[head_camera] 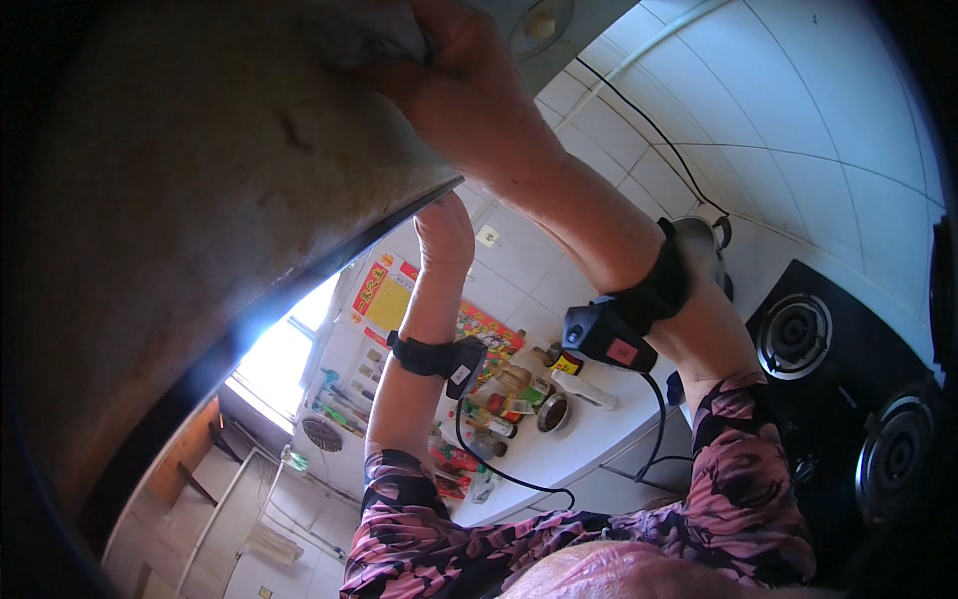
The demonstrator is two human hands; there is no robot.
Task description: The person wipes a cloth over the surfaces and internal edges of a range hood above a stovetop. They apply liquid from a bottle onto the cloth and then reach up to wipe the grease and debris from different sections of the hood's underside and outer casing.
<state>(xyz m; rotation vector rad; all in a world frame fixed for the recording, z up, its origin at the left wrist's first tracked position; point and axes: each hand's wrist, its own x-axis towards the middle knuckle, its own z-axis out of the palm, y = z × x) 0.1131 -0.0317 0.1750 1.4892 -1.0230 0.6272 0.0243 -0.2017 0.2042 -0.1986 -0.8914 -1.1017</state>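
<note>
My right hand (pixel 468 90) is raised at the top against a large brownish, stained panel (pixel 187 187), which looks like part of a range hood. Its thumb and fingers close around a pale greyish thing (pixel 374 30), perhaps a cloth; the picture is dim there. Beside it, a round lamp-like fitting (pixel 542 26) is set in a grey surface. My left hand (pixel 445 213) reaches up behind the panel's dark lower edge; its fingers are hidden. Both forearms wear black straps with small devices and a cable.
A black gas stove (pixel 793 337) with round burners stands at the right, near a metal pot (pixel 700 239). The white counter (pixel 576 449) holds bottles, jars and a bowl (pixel 554 413). Utensils hang on the tiled wall near a bright window (pixel 281 367). A black cable (pixel 662 138) runs along the tiles.
</note>
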